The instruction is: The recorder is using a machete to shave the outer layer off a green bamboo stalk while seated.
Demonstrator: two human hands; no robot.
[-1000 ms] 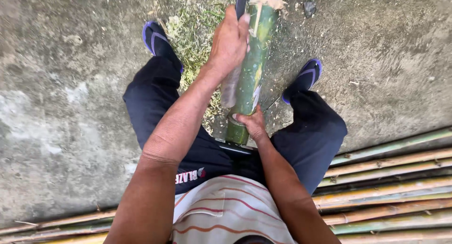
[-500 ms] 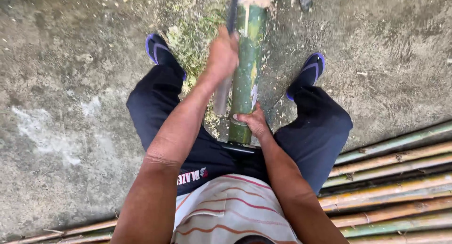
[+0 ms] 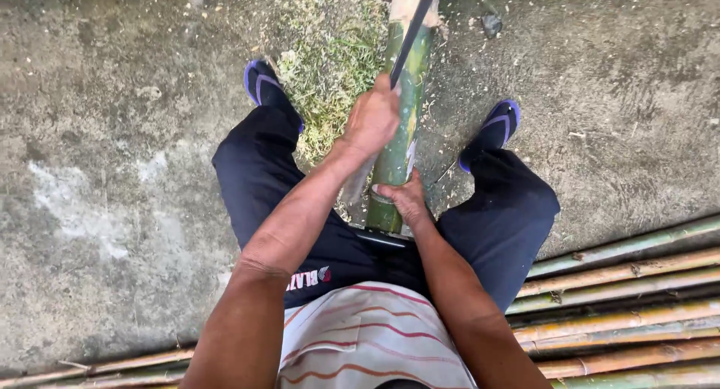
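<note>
The left hand [image 3: 373,123] reaches far out, arm straight, fingers shut tight. The right hand [image 3: 405,199] stays near the body, fingers curled.

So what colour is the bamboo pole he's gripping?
Green bamboo pole, pale and stripped near its far end; clearest in the head view.

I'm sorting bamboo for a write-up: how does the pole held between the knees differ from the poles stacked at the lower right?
The held bamboo pole is mostly green, with its far end pale; the stacked poles are largely yellow-brown. It points away from the person, gripped by the left hand and right hand, while the stacked poles lie crosswise, untouched. A dark blade rests on it, none on the stack. Both are round bamboo.
</note>
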